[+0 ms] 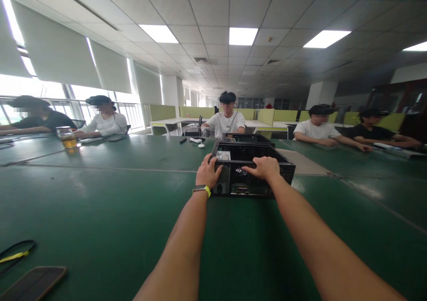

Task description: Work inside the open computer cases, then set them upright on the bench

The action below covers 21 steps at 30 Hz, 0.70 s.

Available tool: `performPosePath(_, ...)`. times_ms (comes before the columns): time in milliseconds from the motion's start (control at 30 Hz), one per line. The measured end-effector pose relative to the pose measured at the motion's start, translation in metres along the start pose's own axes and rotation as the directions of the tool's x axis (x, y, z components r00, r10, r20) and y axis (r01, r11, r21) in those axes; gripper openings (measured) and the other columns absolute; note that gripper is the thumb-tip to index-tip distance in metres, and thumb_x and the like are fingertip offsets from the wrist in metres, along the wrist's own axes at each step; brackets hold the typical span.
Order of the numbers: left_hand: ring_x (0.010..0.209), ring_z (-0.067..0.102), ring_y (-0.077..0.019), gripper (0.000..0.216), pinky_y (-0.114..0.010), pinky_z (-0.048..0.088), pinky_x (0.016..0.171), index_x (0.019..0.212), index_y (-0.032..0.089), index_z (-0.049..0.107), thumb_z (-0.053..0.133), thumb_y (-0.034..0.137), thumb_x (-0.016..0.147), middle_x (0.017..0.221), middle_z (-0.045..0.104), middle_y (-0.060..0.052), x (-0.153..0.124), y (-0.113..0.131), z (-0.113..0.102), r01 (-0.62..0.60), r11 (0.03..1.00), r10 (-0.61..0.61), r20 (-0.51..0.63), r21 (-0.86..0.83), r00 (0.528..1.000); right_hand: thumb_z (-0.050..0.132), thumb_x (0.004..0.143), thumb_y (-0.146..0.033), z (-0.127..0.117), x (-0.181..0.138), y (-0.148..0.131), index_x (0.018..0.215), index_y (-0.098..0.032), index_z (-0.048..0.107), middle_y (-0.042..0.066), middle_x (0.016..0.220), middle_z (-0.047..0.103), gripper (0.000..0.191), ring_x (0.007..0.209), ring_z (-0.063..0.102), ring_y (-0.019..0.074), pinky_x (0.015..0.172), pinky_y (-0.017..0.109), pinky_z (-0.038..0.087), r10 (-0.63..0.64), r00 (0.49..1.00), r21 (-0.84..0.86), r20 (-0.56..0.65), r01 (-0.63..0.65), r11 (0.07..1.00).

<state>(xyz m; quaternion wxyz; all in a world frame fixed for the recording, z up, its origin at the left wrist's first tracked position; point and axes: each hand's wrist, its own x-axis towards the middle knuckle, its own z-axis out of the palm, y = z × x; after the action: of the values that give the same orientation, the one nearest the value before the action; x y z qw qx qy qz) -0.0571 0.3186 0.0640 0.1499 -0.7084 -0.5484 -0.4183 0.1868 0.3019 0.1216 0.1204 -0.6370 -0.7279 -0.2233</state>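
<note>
A black open-topped computer case point(250, 181) lies on the green table, its back panel with vents and ports facing me. My left hand point(207, 173) grips its near left corner, fingers over the rim and thumb on the back panel. On that wrist is a watch with a yellow-green strap point(202, 189). Along the near rim, right of centre, my right hand point(267, 168) is closed over the edge, its thumb stretched left across the panel. A pale label point(223, 155) shows inside near the left wall. The rest of the interior is dark.
Another black case point(248, 138) stands just behind. Beyond it sits a person point(227, 121); others sit along both sides. Small white items point(201, 145) and a jar of amber liquid point(69, 141) are farther left. A phone-like slab point(35, 284) and dark cable point(31, 246) lie near left.
</note>
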Motion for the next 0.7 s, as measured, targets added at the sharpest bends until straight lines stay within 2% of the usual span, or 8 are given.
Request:
performPosePath(300, 0.114, 0.051, -0.0269, 0.038, -0.039, 0.047, 0.088, 0.124, 0.023, 0.047, 0.043, 0.043, 0.092, 0.141, 0.038, -0.010, -0.001, 0.000, 0.004, 0.014, 0.999, -0.013, -0.022, 0.051, 1.000, 0.025, 0.078, -0.081, 0.007, 0.004, -0.003, 0.087, -0.020, 0.066, 0.013, 0.086, 0.070, 0.074, 0.083, 0.066, 0.0287, 0.068, 0.034, 0.043, 0.037, 0.999, -0.003, -0.037, -0.038, 0.999)
performPosePath(467, 0.119, 0.047, -0.0280, 0.038, -0.042, 0.041, 0.096, 0.124, 0.024, 0.048, 0.043, 0.044, 0.092, 0.141, 0.039, -0.010, -0.001, 0.001, 0.002, 0.009, 0.996, -0.009, -0.003, 0.090, 1.000, 0.025, 0.079, -0.081, 0.011, 0.008, 0.001, 0.085, -0.020, 0.066, 0.013, 0.085, 0.070, 0.074, 0.081, 0.066, 0.0289, 0.066, 0.034, 0.042, 0.021, 0.998, -0.001, -0.053, -0.021, 1.000)
performPosePath(700, 0.118, 0.048, -0.0270, 0.037, -0.043, 0.039, 0.097, 0.125, 0.025, 0.048, 0.044, 0.042, 0.092, 0.143, 0.039, -0.009, -0.003, 0.005, -0.005, 0.020, 0.992, -0.021, 0.011, 0.121, 1.000, 0.027, 0.080, -0.079, 0.008, 0.008, 0.000, 0.085, -0.020, 0.066, 0.012, 0.086, 0.071, 0.071, 0.082, 0.067, 0.0280, 0.065, 0.033, 0.042, 0.015, 0.999, 0.006, -0.031, -0.014, 1.000)
